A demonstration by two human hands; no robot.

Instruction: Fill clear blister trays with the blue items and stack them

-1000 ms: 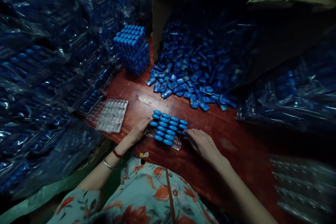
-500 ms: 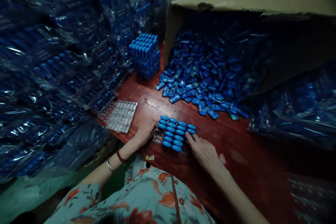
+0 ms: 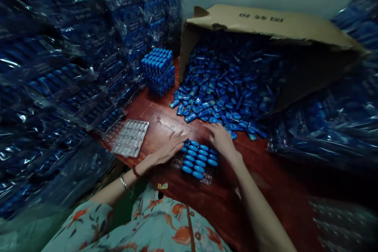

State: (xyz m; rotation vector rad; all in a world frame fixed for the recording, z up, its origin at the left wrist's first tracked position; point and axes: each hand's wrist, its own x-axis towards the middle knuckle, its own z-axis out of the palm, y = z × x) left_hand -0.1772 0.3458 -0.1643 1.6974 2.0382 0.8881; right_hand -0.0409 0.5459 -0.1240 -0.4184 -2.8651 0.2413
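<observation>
Glossy blue oval pieces (image 3: 201,157) stand in rows on a clear plastic tray (image 3: 207,178) in front of me, some tray cells showing bare. My left hand (image 3: 171,147) lies with fingers stretched out at the left far corner of these rows; its fingertips meet the pieces there. Beyond the rows, my right hand (image 3: 222,140) reaches the near edge of a loose heap of blue packets (image 3: 218,94). Its fingers point left and look apart, with no piece visible between them. Part of the heap's edge is hidden behind that hand.
An open cardboard box (image 3: 260,21) lies on its side around the heap. A stacked block of blue pieces (image 3: 158,73) stands behind left, and a clear moulded tray (image 3: 130,138) lies at left. Film-wrapped blue packs (image 3: 73,67) wall the left side; more packs (image 3: 321,134) lie right.
My right hand has moved from the right side of the rows up to the heap's edge. My left fingers have spread out flatter. The camera view has shifted slightly.
</observation>
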